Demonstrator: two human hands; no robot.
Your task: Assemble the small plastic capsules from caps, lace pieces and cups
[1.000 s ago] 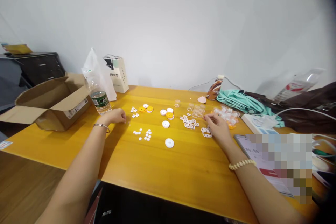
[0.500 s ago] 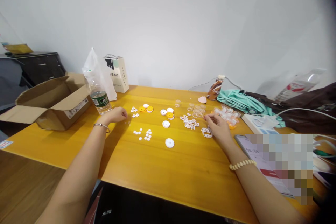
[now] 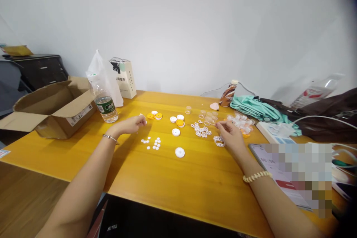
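Observation:
My left hand (image 3: 133, 124) is closed, its fingertips pinched over a group of small white knobbed pieces (image 3: 141, 114) that it partly hides. Whatever it grips is too small to make out. Several small white discs (image 3: 157, 144) lie nearer me. My right hand (image 3: 231, 134) has thumb and forefinger together beside the white perforated plates (image 3: 201, 130); anything between them cannot be made out. White round lids (image 3: 176, 132) and orange rings (image 3: 158, 116) sit mid-table, with one white round piece (image 3: 180, 152) closer to me. Clear rings (image 3: 206, 117) lie beyond the plates.
An open cardboard box (image 3: 55, 108) and a water bottle (image 3: 106, 106) stand at left, near a paper bag (image 3: 126, 80). To the right are clear plastic parts (image 3: 240, 121), a brown bottle (image 3: 229, 93), folded teal cloth (image 3: 255, 108) and a phone (image 3: 269, 167).
My left hand has moved right, from the bare table to the small knobbed white pieces. My right hand stays almost in place by the perforated plates.

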